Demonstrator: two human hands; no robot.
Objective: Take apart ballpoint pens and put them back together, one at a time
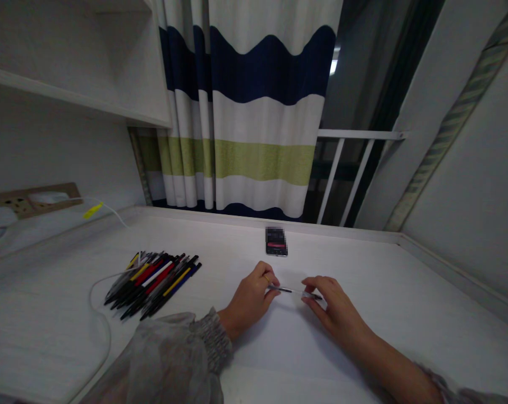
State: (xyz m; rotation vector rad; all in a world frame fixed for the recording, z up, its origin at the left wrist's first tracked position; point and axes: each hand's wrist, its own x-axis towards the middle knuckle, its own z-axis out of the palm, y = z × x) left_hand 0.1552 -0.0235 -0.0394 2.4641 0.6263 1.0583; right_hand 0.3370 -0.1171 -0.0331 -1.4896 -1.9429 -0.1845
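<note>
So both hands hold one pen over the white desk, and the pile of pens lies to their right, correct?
No, the pile of pens lies to their left, as the head view shows. The left hand and right hand do hold one pen between them over the white desk.

Left hand and right hand pinch, fingertips facing.

Only one view is running: a camera worn on the head is looking forward and down across the tabletop, sitting close above the tabletop's near edge. It is facing the striped curtain beyond the tabletop's far edge, taking in the left hand and right hand over the tabletop's near half.
</note>
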